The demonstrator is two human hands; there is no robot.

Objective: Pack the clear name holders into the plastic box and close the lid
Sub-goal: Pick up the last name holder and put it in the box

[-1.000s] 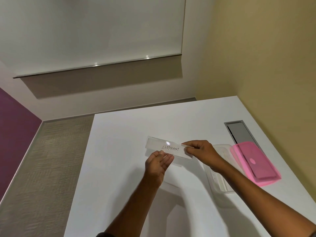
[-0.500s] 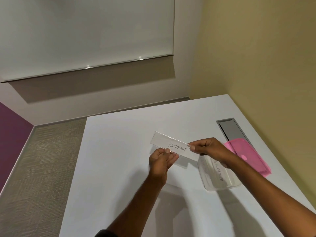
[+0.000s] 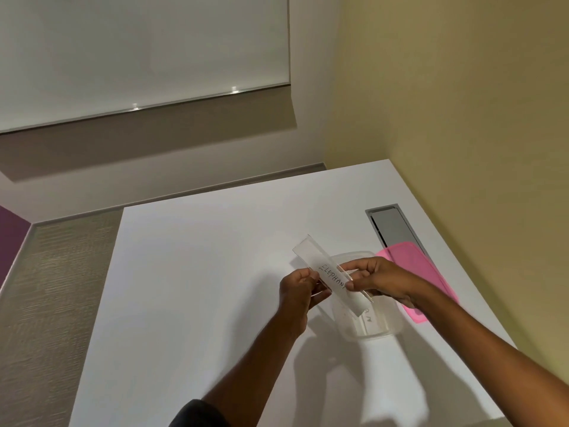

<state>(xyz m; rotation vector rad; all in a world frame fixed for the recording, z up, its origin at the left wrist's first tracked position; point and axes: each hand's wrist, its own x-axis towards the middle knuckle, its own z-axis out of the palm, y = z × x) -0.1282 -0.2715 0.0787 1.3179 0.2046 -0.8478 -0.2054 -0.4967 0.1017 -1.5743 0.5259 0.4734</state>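
Both hands grip one clear name holder point(image 3: 331, 274), lettered ELEPHANT: left hand point(image 3: 300, 289) pinches its near long edge, right hand point(image 3: 380, 280) pinches the opposite edge. Holder sits tilted in the air, lower end over the open plastic box point(image 3: 380, 329), upper end out past the box's far rim. Box appears to hold at least one holder already; lettering faint. Judgement: line the holder up with the box's long side, lower it flat, release once it rests inside. Pink lid point(image 3: 412, 272) lies just beside the box, off. White surface point(image 3: 197, 288) otherwise bare, apart from a metal slot point(image 3: 394, 228) near the yellow wall. Grey carpet below, window blind beyond.
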